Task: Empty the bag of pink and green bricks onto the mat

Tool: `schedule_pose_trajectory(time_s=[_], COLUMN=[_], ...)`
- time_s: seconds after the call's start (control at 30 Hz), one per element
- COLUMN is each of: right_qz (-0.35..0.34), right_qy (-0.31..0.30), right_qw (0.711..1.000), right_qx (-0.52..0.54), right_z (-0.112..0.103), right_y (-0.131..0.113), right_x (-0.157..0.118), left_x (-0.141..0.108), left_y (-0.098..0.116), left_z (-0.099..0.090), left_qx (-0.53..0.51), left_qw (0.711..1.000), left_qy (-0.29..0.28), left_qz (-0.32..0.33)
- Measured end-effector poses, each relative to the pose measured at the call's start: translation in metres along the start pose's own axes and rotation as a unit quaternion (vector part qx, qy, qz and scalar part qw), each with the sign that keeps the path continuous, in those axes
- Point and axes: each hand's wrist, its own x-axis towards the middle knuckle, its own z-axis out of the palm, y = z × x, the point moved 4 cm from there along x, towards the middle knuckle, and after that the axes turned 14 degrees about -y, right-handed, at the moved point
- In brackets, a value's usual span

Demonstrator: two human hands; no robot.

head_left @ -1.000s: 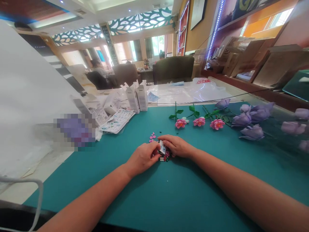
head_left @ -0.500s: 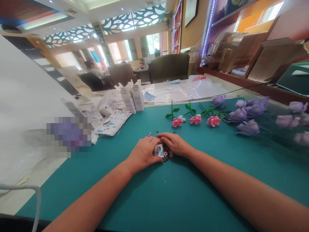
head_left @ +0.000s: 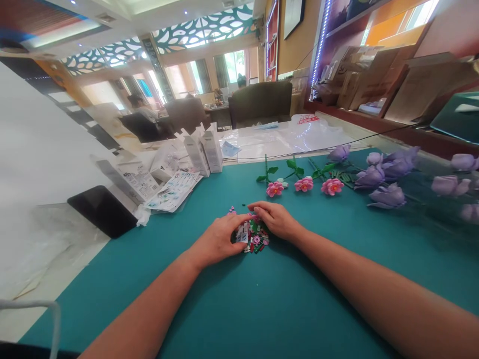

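Head view: left hand [head_left: 219, 242] and right hand [head_left: 275, 219], fingers curled, cup a roundish pile of small plastic bricks [head_left: 252, 236] on teal felt mat [head_left: 292, 299].

Counts: 2 hands – left hand [head_left: 219, 242], right hand [head_left: 275, 220] – cupped around 1 pile of small bricks [head_left: 252, 235]; piece count can't be read. A few loose pink bits [head_left: 232, 211] just beyond the pile. 3 pink flowers [head_left: 304, 185] in a row on the table [head_left: 284, 309]. Purple flowers [head_left: 387, 195] at right – at least 6, the far ones blurred. 2 upright white boxes [head_left: 205, 148], 1 instruction sheet [head_left: 174, 189], 1 black slab [head_left: 102, 210] at left.
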Motion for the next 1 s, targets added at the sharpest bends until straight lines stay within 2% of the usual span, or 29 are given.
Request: schedule_pose_trajectory(time_s=[0.23,0.4,0.57,0.67,0.9,1.0], right_qz=[0.004,0.012,0.015,0.020,0.032,0.039], right_qy=[0.008,0.006,0.009,0.012,0.014,0.010], right_qw=[1.000,1.000,1.000,1.000,0.999,0.999], right_qx=[-0.004,0.001,0.003,0.002,-0.005,0.002], right_z=[-0.003,-0.003,-0.002,-0.002,-0.002,-0.001], right_y=[-0.001,-0.002,0.002,0.005,0.005,0.004], right_x=[0.000,-0.001,-0.001,-0.001,-0.001,-0.001], left_x=[-0.005,-0.005,-0.002,-0.002,-0.003,-0.006], left_y=[-0.005,-0.018,-0.032,-0.037,-0.038,-0.039], left_z=[-0.010,-0.014,-0.013,-0.013,-0.011,-0.016], left_qx=[-0.137,-0.222,-0.381,-0.437,-0.535,-0.570], left_qw=[0.991,0.974,0.918,0.887,0.830,0.803], left_qy=[0.013,0.036,0.099,0.135,0.147,0.163], left_qz=[0.000,-0.038,-0.051,-0.068,-0.056,-0.059])
